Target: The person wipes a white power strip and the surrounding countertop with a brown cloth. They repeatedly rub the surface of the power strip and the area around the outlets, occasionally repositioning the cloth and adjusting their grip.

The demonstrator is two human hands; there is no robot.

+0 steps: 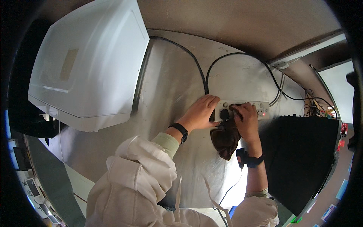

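A white power strip (pixel 242 102) lies on the metal tabletop, with a small red light lit at its right end. My left hand (pixel 200 113) grips the strip's left end. My right hand (pixel 247 120) is closed around a dark object over the middle sockets; whether that is a plug cannot be told. Between the hands, a black plug (pixel 224 114) sits in the strip. A dark brown, crumpled item (pixel 225 142), perhaps a cloth or bag, lies just below the strip, beside my right wrist.
A large white appliance casing (pixel 93 62) stands at the left. A big black box-shaped object (pixel 300 156) is at the right. Black cables (pixel 195 58) loop across the metal tabletop (pixel 170 93) towards the wall. More tangled wires (pixel 313 106) lie at the far right.
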